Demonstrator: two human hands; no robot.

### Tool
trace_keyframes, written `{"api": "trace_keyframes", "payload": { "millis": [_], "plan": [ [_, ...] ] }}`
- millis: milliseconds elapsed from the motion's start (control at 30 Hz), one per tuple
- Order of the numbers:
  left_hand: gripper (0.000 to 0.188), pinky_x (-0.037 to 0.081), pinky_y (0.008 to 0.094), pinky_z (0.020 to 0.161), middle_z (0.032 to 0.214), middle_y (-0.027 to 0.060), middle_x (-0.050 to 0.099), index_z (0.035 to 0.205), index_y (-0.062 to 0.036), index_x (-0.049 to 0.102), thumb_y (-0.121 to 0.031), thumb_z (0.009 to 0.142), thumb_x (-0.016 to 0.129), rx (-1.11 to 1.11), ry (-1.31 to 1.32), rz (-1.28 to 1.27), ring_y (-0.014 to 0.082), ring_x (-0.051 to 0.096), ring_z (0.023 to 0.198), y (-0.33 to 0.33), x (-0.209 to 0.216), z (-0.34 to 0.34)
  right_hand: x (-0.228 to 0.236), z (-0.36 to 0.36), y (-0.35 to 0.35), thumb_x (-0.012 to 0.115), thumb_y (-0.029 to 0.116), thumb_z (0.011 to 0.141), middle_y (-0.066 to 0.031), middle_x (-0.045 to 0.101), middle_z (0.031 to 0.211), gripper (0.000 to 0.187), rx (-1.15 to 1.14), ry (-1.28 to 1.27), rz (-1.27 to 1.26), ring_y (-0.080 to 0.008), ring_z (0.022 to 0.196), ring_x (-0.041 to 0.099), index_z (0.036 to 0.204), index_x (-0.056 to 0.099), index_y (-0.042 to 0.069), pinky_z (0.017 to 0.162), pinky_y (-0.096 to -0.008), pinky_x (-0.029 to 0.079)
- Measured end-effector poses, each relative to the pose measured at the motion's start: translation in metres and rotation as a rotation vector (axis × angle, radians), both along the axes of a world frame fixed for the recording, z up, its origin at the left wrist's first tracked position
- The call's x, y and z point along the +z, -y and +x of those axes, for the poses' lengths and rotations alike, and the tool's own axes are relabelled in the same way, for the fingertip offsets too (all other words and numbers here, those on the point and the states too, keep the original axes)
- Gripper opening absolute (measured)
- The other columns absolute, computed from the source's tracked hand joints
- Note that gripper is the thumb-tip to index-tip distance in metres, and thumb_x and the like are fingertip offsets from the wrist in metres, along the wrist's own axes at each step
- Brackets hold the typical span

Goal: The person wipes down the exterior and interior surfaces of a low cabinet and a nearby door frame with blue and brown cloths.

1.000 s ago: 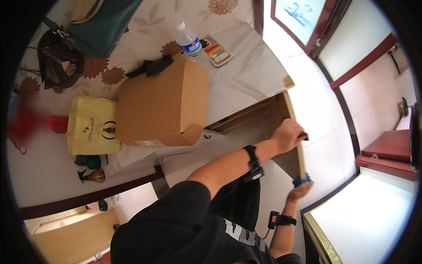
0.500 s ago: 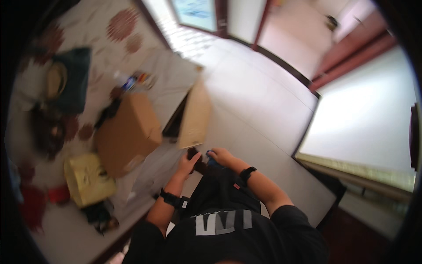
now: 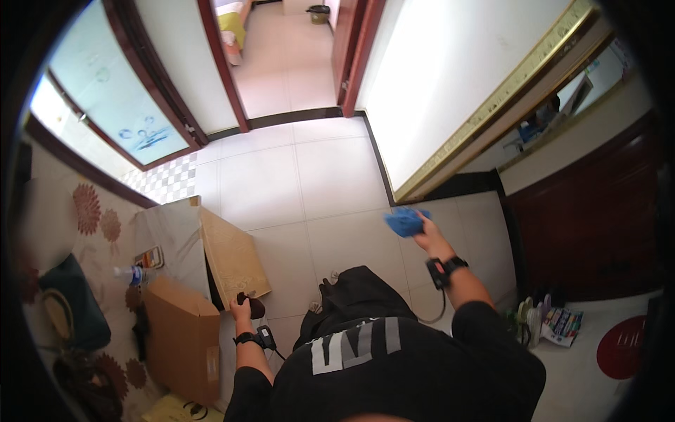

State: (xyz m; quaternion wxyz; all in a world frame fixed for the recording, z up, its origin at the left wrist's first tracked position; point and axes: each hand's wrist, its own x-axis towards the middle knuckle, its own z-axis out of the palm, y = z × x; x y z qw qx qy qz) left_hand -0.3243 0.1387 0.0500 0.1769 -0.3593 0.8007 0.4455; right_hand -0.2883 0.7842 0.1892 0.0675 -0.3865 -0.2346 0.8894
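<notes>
- Blue cloth is bunched in our right hand, out ahead and to the right, above the pale tiled floor; its colour is strong, its surface creased, its outline soft and uneven, with a loose part spreading leftward past our fingers.
- Our right hand grasps it at its right end, so some of it is hidden; we cannot make out the weave.
- Our left hand is closed around a dark brown object, rounded at its right end and showing little detail; we cannot tell what kind of thing it is.
- Just beyond that hand, a pale wooden panel juts out from the desk; whether our fingers touch its corner, we cannot tell.
- On the marbled desk we have a brown cardboard box and, past it, a clear bottle with a blue label.
- Farthest off, we see a frosted glass door with blue markings.
</notes>
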Motion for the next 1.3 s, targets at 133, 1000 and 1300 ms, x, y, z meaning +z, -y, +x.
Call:
{"api": "trace_keyframes", "payload": {
  "millis": [133, 1000, 1300],
  "plan": [
    [0.071, 0.036, 0.0416, 0.103, 0.135, 0.0226, 0.037, 0.133, 0.0024, 0.032, -0.024, 0.078, 0.069, -0.103, 0.123, -0.252, 0.0363, 0.040, 0.123, 0.004, 0.032, -0.005, 0.008, 0.095, -0.007, 0.044, 0.027, 0.096, -0.0109, 0.058, 0.111, 0.028, -0.269, 0.174, -0.005, -0.0278, 0.098, 0.057, 0.109, 0.054, 0.005, 0.091, -0.0490, 0.043],
    [0.038, 0.049, 0.0393, 0.073, 0.101, 0.0114, 0.062, 0.112, 0.0013, 0.056, -0.024, 0.084, 0.060, 0.663, -0.566, 0.366, 0.0237, 0.059, 0.090, -0.003, 0.132, -0.096, -0.001, -0.010, -0.096, 0.066, 0.035, 0.081, -0.0073, 0.050, 0.078, 0.041, 0.028, 0.024, -0.238, -0.0149, 0.062, 0.045, 0.100, 0.053, 0.001, 0.050, -0.0238, 0.036],
    [0.044, 0.035, 0.0436, 0.098, 0.120, 0.0237, 0.051, 0.120, 0.0018, 0.049, -0.016, 0.080, 0.055, -0.143, -0.428, -1.026, 0.0402, 0.045, 0.113, 0.003, 0.134, -0.103, -0.002, -0.146, -0.029, 0.065, 0.022, 0.083, -0.0103, 0.059, 0.088, 0.032, 0.326, 0.083, -0.185, -0.0241, 0.078, 0.057, 0.107, 0.052, 0.004, 0.062, -0.0303, 0.047]
  ]
}}
